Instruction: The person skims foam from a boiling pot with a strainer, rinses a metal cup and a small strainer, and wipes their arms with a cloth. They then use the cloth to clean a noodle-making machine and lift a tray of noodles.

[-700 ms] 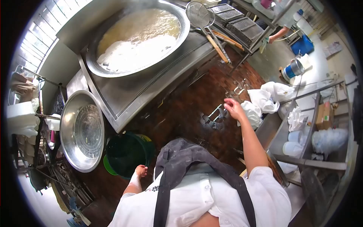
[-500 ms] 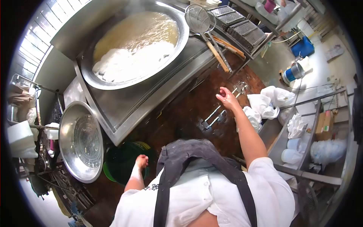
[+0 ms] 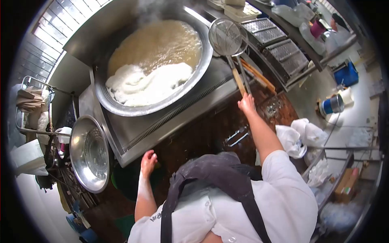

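My right hand (image 3: 247, 104) is at the lower handle ends of a wire-mesh strainer (image 3: 225, 37), its fingers closed around the wooden handle's end. The strainer's round mesh rests beside the rim of a large wok (image 3: 152, 110) on the steel stove. Pale brown, steaming liquid (image 3: 162, 40) fills the wok, with thick white foam (image 3: 142, 87) on its near side. My left hand (image 3: 148, 163) is held in the air near the stove's front corner, fingers loosely bent and apart, with nothing in it. Below it a green bucket (image 3: 117, 178) is partly hidden in shadow.
A wide steel basin (image 3: 77, 162) stands tilted at the left. Wooden sticks (image 3: 259, 77) lie right of the strainer, near metal racks (image 3: 285, 56). White plastic bags (image 3: 288, 137) and shelving are on the right. The brown floor (image 3: 194, 137) looks wet.
My right hand has moved forward to the strainer's handle. My left hand has risen from over the green bucket toward the stove edge. The view has shifted.
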The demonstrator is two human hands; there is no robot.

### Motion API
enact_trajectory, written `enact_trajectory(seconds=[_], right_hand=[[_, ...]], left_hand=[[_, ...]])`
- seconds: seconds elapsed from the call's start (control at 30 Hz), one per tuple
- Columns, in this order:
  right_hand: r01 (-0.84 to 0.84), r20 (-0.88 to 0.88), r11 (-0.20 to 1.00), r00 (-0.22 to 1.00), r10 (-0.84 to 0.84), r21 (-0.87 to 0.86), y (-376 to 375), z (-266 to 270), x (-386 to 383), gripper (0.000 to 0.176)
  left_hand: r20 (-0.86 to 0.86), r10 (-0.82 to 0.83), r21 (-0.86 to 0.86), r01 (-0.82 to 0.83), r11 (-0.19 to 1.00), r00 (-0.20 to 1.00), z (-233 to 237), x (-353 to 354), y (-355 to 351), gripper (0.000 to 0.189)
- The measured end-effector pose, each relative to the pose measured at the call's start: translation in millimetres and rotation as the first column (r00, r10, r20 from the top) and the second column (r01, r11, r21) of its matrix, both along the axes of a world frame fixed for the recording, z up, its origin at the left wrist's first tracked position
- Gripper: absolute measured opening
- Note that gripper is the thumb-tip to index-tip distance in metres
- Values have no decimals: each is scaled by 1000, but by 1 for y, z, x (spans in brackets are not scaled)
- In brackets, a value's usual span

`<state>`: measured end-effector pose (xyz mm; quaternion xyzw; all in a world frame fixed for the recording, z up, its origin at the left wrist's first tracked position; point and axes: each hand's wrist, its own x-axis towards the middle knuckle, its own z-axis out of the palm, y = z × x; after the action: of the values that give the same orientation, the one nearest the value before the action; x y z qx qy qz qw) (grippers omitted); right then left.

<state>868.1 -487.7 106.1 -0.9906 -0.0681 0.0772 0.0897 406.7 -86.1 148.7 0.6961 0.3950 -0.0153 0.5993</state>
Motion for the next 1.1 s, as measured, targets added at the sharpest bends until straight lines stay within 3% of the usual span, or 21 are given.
enact_trajectory(seconds=[0.13, 0.23, 0.33, 0.37, 0.43, 0.47, 0.5, 0.6, 0.67, 0.8, 0.87, 0.93, 0.97, 1.03, 1.1], right_hand=[[48, 129, 992, 991, -32, -120, 5, -18, 17, 64], [62, 121, 989, 992, -46, -132, 6, -36, 32, 67], [-18, -97, 994, 995, 8, -104, 8, -16, 35, 69], [-53, -15, 996, 999, 52, -72, 9, -22, 34, 68], [1, -296, 968, 952, 76, 250, 6, -38, 53, 65], [65, -424, 918, 898, 117, 392, 3, -48, 61, 64], [494, -701, 571, 680, 215, 655, 3, -27, 49, 61], [726, -724, 237, 483, 492, 646, -9, 29, 43, 40], [709, -644, 132, 525, 556, 692, -17, 32, 46, 30], [390, -496, 320, 770, 401, 863, -26, 77, 21, 33], [374, -430, 232, 855, 289, 898, -10, 118, -3, 29], [332, -444, 369, 852, 277, 868, -2, 127, 25, 28], [209, -385, 492, 876, 290, 845, 1, 99, 54, 33], [6, -191, 697, 963, 189, 717, 36, 139, 62, 38], [-259, 153, 793, 966, 209, 551, 57, 123, 84, 37]], left_hand=[[-244, 21, -11, -24, 1000, 969, -16, -24, -47, 39], [-321, 42, -17, -50, 999, 946, -18, -27, -70, 39], [-343, 76, 17, -75, 997, 936, -16, -25, -88, 38], [-352, 95, 27, -91, 995, 931, -14, -22, -92, 38], [-361, 115, 50, -104, 993, 926, -9, -19, -100, 38], [-365, 126, 55, -114, 992, 922, -10, -18, -102, 38], [-374, 121, 62, -105, 993, 920, -12, -18, -103, 39], [-408, 123, 83, -98, 992, 905, -10, -17, -110, 41], [-409, 109, 98, -75, 992, 906, -5, -19, -116, 42], [-421, 150, 106, -115, 988, 895, 7, -15, -121, 40], [-366, 185, 91, -163, 982, 912, 0, -20, -122, 39], [-365, 158, 92, -134, 987, 917, 15, -10, -127, 39], [-368, 146, 107, -114, 988, 919, 14, -10, -127, 40], [-371, 122, 143, -73, 987, 921, 11, -14, -123, 40], [-322, 155, 136, -116, 984, 934, 3, -26, -119, 41]])
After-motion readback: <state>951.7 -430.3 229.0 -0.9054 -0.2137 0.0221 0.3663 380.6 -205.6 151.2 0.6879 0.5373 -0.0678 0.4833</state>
